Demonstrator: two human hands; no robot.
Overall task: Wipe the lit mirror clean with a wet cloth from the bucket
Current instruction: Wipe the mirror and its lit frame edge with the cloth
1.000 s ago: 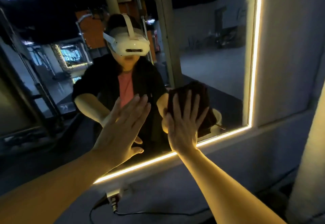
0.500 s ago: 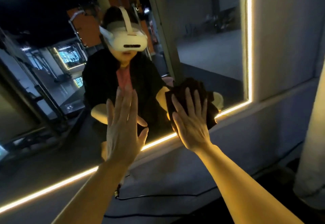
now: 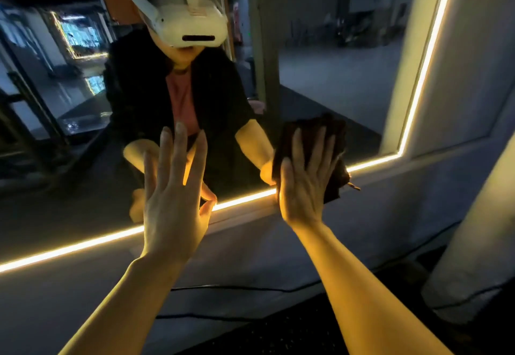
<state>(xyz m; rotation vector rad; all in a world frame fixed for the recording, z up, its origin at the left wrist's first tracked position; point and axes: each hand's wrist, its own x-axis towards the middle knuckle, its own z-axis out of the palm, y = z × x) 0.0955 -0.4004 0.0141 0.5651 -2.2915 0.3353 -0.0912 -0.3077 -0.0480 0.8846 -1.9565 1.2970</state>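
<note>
The lit mirror (image 3: 334, 81) fills the wall ahead, edged by a glowing warm strip along its bottom and right side. My right hand (image 3: 305, 179) presses a dark brown cloth (image 3: 333, 137) flat against the glass near the mirror's lower edge, fingers straight and spread. My left hand (image 3: 174, 187) rests flat on the glass further left, fingers straight and pointing up, just above the light strip. A person wearing a white headset is reflected behind both hands. No bucket is in view.
A pale ledge (image 3: 250, 248) runs under the mirror, with a black cable (image 3: 223, 289) lying along it. A thick pale column (image 3: 473, 243) stands close on the right. The floor below is dark.
My right hand has slid the cloth down from mid-glass to the bottom light strip. My left hand has shifted down and turned more upright. The view has moved closer and lower.
</note>
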